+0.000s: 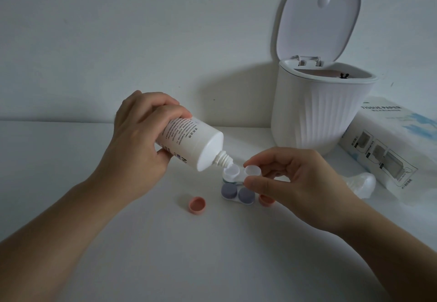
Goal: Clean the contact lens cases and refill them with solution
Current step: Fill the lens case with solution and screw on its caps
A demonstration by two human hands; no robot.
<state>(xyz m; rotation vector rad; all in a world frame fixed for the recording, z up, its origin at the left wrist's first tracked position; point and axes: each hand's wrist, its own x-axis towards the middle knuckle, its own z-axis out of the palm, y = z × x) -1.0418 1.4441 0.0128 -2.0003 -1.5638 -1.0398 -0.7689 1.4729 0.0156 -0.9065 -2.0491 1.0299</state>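
Observation:
My left hand (139, 136) grips a white solution bottle (191, 144), tilted nozzle-down to the right. Its tip sits over the left well of an open white lens case (238, 174). My right hand (290, 178) pinches that case at its right well, holding it just above the table. Below it lies a second case with two purple-grey caps (237, 194) screwed on. A pink cap (197, 205) lies open side up to the left, and another pink cap (264, 200) is partly hidden under my right hand.
A white ribbed bin (314, 114) with its lid raised stands at the back right. A tissue paper pack (392, 145) lies to its right, with a clear bottle cap (361, 183) in front of it. The white table (71, 159) meets a white wall behind.

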